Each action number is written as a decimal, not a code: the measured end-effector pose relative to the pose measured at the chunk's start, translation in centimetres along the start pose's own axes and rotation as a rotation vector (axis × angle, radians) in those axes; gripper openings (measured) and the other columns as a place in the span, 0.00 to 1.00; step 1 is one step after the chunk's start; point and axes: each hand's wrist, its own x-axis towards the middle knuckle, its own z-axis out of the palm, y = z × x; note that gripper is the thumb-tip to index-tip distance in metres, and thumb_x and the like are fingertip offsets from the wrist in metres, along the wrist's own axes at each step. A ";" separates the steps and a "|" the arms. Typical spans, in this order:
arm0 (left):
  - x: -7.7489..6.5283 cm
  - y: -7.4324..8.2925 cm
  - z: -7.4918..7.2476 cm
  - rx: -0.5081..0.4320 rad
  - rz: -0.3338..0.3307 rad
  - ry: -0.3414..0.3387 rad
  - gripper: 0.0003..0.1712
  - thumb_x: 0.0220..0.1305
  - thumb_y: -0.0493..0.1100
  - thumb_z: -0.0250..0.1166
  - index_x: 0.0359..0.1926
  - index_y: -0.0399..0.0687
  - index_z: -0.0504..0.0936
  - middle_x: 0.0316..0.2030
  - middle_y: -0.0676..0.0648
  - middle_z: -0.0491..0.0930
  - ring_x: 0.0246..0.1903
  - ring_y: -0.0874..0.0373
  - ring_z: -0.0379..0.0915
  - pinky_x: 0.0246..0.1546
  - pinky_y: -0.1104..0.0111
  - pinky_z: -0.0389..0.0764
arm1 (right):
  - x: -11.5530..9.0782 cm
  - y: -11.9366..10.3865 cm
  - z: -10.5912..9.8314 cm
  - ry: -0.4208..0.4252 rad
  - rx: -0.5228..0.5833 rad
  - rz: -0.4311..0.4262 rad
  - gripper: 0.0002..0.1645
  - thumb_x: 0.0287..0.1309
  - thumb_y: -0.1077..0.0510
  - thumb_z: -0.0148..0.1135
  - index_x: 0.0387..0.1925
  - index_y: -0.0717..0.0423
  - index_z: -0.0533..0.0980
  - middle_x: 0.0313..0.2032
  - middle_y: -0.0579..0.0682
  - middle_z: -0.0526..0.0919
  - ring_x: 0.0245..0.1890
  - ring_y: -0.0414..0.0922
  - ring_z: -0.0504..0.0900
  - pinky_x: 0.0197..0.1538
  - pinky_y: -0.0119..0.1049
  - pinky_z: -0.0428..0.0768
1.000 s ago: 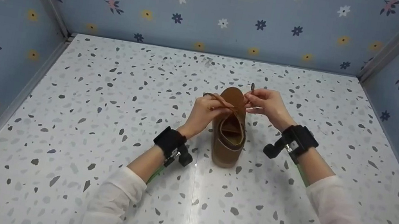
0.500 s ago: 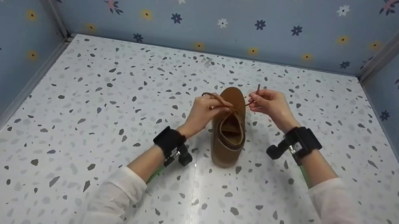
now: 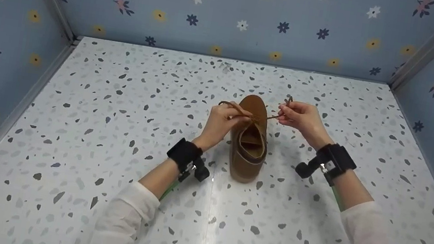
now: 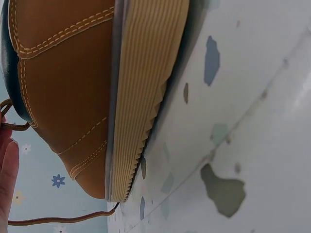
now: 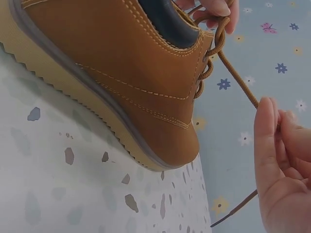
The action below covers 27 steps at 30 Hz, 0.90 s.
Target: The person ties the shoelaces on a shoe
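Observation:
A brown lace-up boot stands upright on the speckled tabletop, toe pointing away from me. My left hand is over its laced front and pinches the lace there, with a loop of it lying over the fingers. To the right of the boot, my right hand pinches the other length of shoelace between thumb and fingers. That length runs fairly straight from the eyelets to the fingers, and its tipped end hangs past the hand in the right wrist view. In the left wrist view, only fingertips of the left hand show beside the boot's tongue.
The white speckled tabletop spreads out around the boot. Blue flowered panels rise at the back, left and right. Both wrists carry black camera straps.
My right hand has drawn away to the right with its lace, so more of the lace stretches between boot and fingers. The left hand and the boot have stayed put.

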 end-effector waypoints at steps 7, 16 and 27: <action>-0.2 -0.4 0.0 0.067 0.010 0.013 0.12 0.30 0.49 0.57 0.25 0.66 0.73 0.24 0.67 0.68 0.26 0.71 0.61 0.25 0.76 0.59 | -0.5 0.0 -0.4 0.030 0.003 -0.023 0.17 0.36 0.61 0.54 0.31 0.69 0.67 0.29 0.66 0.66 0.25 0.57 0.67 0.27 0.42 0.66; -0.3 -0.5 -0.2 0.145 -0.001 0.017 0.10 0.32 0.52 0.56 0.24 0.69 0.73 0.24 0.68 0.67 0.25 0.71 0.60 0.23 0.74 0.58 | -1.3 -0.1 -1.3 0.044 -0.009 -0.018 0.18 0.38 0.59 0.52 0.33 0.68 0.66 0.29 0.65 0.66 0.26 0.55 0.67 0.27 0.42 0.66; -0.4 -0.5 -0.4 0.172 -0.014 0.014 0.08 0.34 0.52 0.55 0.23 0.69 0.72 0.23 0.69 0.67 0.23 0.71 0.60 0.22 0.74 0.57 | -2.0 -0.2 -2.5 0.105 -0.020 -0.021 0.18 0.39 0.56 0.51 0.32 0.66 0.67 0.28 0.63 0.66 0.25 0.53 0.67 0.23 0.40 0.67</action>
